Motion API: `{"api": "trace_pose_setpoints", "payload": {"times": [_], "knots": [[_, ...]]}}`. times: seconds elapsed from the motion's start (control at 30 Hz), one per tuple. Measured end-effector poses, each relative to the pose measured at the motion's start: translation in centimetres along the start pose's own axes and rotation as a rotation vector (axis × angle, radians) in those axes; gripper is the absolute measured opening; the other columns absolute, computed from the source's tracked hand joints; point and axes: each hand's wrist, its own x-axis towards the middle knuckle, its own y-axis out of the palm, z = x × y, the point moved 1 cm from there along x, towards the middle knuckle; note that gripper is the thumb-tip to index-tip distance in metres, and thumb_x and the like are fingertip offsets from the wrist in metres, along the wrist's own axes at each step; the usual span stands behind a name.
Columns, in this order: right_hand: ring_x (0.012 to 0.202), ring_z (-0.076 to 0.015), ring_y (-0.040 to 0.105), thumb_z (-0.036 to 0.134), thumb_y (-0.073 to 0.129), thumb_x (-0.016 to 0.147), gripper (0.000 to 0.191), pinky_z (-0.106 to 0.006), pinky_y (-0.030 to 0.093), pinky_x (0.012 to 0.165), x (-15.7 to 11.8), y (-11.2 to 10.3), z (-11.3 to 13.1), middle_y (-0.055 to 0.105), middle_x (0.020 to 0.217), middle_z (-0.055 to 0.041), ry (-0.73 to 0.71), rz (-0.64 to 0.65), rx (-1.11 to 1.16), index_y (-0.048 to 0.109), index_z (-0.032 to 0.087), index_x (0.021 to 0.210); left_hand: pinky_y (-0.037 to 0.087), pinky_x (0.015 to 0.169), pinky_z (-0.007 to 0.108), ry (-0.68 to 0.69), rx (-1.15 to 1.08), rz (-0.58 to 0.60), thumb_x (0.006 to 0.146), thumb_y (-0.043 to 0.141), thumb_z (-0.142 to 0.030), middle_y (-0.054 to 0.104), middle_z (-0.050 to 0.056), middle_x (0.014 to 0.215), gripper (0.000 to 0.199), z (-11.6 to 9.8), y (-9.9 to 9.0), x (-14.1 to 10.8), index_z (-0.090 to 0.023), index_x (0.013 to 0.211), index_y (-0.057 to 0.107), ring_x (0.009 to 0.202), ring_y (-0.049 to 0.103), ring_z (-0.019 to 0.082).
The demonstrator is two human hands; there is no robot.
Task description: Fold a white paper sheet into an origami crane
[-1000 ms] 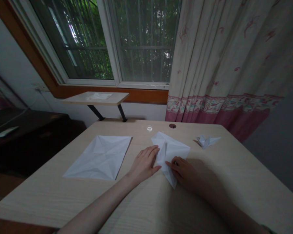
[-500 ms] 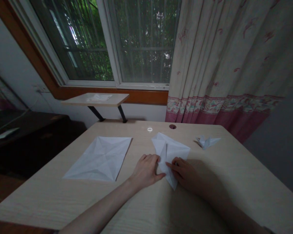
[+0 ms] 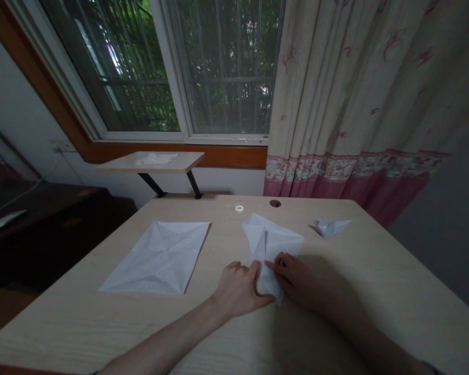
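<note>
A partly folded sheet of white paper point(image 3: 279, 237) lies on the table, with a raised flap in its middle and a narrow point towards me. At its lower left edge my left hand point(image 3: 242, 289) has thumb and index finger curved onto the paper, the thumb close to the near point. My right hand point(image 3: 295, 276) holds the right side down, its index finger pressed on the centre and the other fingers curled. The fingers hide part of the lower folds.
A creased square sheet point(image 3: 162, 258) lies flat on the table point(image 3: 203, 338) to the left. A folded paper crane point(image 3: 330, 227) stands at the right rear. Behind are a raised shelf point(image 3: 121, 164) bearing crumpled white paper point(image 3: 158, 158), a cable hole point(image 3: 275, 203), and a curtain point(image 3: 336, 104).
My left hand has slid down along the paper towards me, its thumb now nearer the near point. My right hand stays put. The view has shifted slightly.
</note>
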Motion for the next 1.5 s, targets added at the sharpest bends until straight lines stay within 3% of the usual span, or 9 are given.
{"api": "trace_pose_setpoints", "payload": {"times": [0.2, 0.47, 0.8, 1.0, 1.17, 1.5], "knots": [[0.094, -0.0199, 0.059, 0.012, 0.043, 0.094, 0.036, -0.034, 0.05, 0.084, 0.3, -0.7, 0.5, 0.062, 0.103, -0.0077, -0.004, 0.026, -0.002, 0.064, 0.023, 0.12, 0.053, 0.075, 0.041, 0.043, 0.004, 0.034, 0.064, 0.067, -0.077, 0.073, 0.009, 0.073, 0.067, -0.4, -0.3, -0.2, -0.017, 0.093, 0.063, 0.07, 0.07, 0.03], [0.089, -0.0234, 0.061, 0.01, 0.045, 0.092, 0.038, -0.034, 0.051, 0.08, 0.2, -0.6, 0.4, 0.063, 0.097, -0.0082, -0.023, -0.05, 0.063, 0.067, 0.027, 0.119, 0.052, 0.079, 0.043, 0.055, -0.043, 0.042, 0.063, 0.066, -0.078, 0.074, 0.008, 0.075, 0.068, -0.5, -0.1, -0.1, -0.017, 0.092, 0.065, 0.073, 0.071, 0.03], [0.092, -0.0251, 0.06, 0.015, 0.045, 0.093, 0.038, -0.038, 0.051, 0.081, 0.1, -0.1, -0.3, 0.062, 0.101, -0.0088, -0.003, -0.027, 0.097, 0.065, 0.028, 0.122, 0.05, 0.078, 0.042, 0.087, -0.088, 0.029, 0.062, 0.068, -0.079, 0.072, 0.006, 0.073, 0.067, 0.1, -0.2, 0.0, -0.018, 0.089, 0.062, 0.073, 0.069, 0.029], [0.091, -0.0229, 0.058, 0.016, 0.042, 0.096, 0.038, -0.037, 0.051, 0.08, 0.1, 0.2, -0.5, 0.061, 0.1, -0.0086, -0.034, 0.001, 0.062, 0.062, 0.024, 0.127, 0.047, 0.075, 0.035, 0.119, -0.311, -0.078, 0.092, 0.056, -0.048, 0.064, 0.004, 0.078, 0.03, 1.4, -0.2, 0.5, -0.019, 0.083, 0.053, 0.078, 0.062, 0.023], [0.092, -0.0238, 0.06, 0.017, 0.045, 0.095, 0.037, -0.036, 0.052, 0.08, 0.0, -0.1, -0.3, 0.062, 0.101, -0.0087, 0.016, 0.022, 0.047, 0.065, 0.027, 0.124, 0.046, 0.075, 0.029, 0.039, -0.662, -0.148, 0.093, 0.047, -0.024, 0.061, 0.003, 0.089, 0.004, 2.5, 0.4, 0.8, -0.02, 0.092, 0.05, 0.083, 0.06, 0.019], [0.088, -0.0241, 0.062, 0.022, 0.048, 0.095, 0.037, -0.035, 0.051, 0.076, -0.1, 0.5, -0.9, 0.063, 0.098, -0.0063, 0.006, -0.029, 0.052, 0.064, 0.033, 0.126, 0.044, 0.072, 0.027, -0.026, -0.68, -0.131, 0.082, 0.044, -0.009, 0.064, 0.0, 0.083, 0.018, 2.8, 0.3, 0.9, -0.022, 0.091, 0.051, 0.076, 0.062, 0.018]]}}
